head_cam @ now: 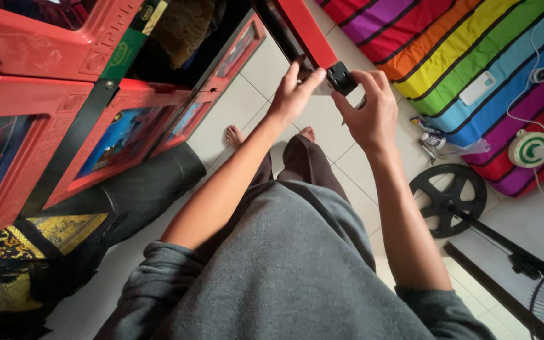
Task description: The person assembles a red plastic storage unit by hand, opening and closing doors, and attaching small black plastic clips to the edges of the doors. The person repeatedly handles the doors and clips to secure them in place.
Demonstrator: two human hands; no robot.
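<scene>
A glossy red bar (303, 28) slants down over the pale tiled floor (247, 101), ending in a chunky black plastic cap (340, 78). My right hand (368, 113) curls around that cap, thumb and fingers closed on it. My left hand (292, 94) is open, fingers straight, its tips touching the bar just left of the cap. Left of the bar stands a moulded red plastic cabinet (45, 88); right of it lies a rainbow-striped mattress (473, 50).
</scene>
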